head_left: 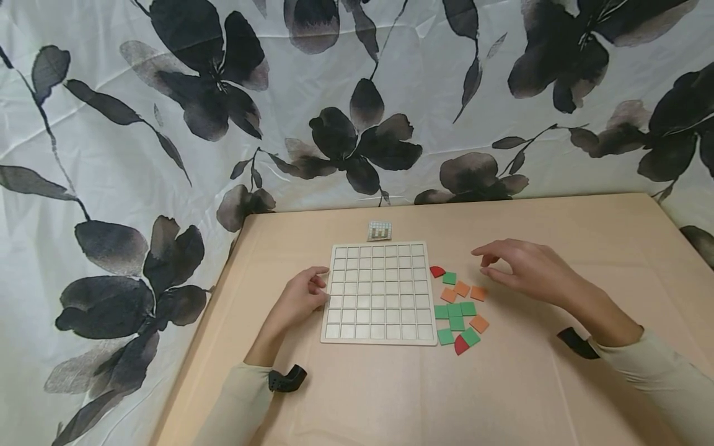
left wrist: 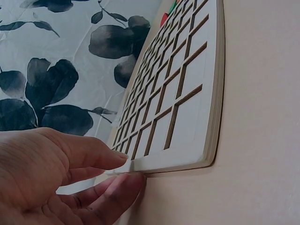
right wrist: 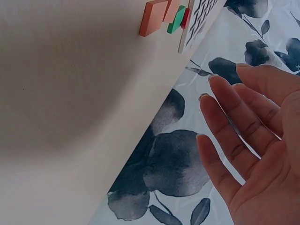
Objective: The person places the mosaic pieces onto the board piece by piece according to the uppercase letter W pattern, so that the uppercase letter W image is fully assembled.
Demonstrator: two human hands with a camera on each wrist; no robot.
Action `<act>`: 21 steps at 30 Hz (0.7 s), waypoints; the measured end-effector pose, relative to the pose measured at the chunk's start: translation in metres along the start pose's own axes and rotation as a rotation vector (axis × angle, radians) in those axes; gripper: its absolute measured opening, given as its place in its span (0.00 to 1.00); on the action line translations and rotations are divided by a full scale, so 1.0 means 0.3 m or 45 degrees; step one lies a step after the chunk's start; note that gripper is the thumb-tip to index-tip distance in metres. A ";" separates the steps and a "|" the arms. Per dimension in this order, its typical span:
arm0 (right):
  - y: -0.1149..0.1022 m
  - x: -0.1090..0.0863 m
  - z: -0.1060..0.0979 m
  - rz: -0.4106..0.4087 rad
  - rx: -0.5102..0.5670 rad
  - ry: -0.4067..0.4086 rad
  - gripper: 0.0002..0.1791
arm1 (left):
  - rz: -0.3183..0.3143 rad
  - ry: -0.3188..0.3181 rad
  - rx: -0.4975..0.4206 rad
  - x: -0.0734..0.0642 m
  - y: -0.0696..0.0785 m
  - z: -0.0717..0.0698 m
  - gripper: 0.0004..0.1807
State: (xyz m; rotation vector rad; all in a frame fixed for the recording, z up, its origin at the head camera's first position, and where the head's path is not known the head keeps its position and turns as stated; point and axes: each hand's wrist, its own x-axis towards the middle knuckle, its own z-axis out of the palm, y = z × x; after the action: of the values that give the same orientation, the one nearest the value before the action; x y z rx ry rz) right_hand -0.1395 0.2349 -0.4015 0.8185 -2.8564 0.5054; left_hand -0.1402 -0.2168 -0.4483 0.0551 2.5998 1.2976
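Note:
A pale board with a grid of square recesses (head_left: 379, 342) lies flat on the table. My left hand (head_left: 301, 296) is at its left edge, fingers loosely bent. In the left wrist view, the fingertips (left wrist: 123, 161) of that hand touch or nearly touch the board's edge (left wrist: 187, 164). My right hand (head_left: 527, 269) hovers over the table to the right, holding nothing, its fingers spread and relaxed in the right wrist view. Between it and the board lie several green square tiles (head_left: 456, 323), several orange square tiles (head_left: 478, 293) and two red rounded-edge pieces (head_left: 461, 345).
A small card with a grid pattern (head_left: 380, 231) lies just behind the board. The wooden table (head_left: 390, 396) ends at the back against a white cloth with dark flowers (head_left: 334, 74). Black straps (head_left: 287, 379) sit on both wrists.

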 end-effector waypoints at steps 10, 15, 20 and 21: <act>-0.004 0.015 0.015 0.013 -0.006 -0.056 0.20 | 0.001 -0.022 -0.029 0.007 -0.003 0.007 0.31; -0.010 0.022 0.025 0.008 0.002 -0.091 0.19 | -0.006 -0.026 -0.023 0.010 -0.003 0.008 0.30; -0.008 0.028 0.042 0.000 -0.005 -0.114 0.19 | -0.028 -0.030 -0.029 0.013 -0.003 0.009 0.30; -0.007 0.030 0.045 -0.001 -0.003 -0.120 0.19 | -0.035 -0.031 -0.034 0.013 -0.002 0.008 0.30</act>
State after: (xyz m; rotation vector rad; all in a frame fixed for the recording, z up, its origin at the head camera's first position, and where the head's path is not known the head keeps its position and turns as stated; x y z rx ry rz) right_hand -0.1465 0.2241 -0.4116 0.8654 -2.9415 0.4759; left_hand -0.1434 -0.2146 -0.4510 0.0309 2.5530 1.3141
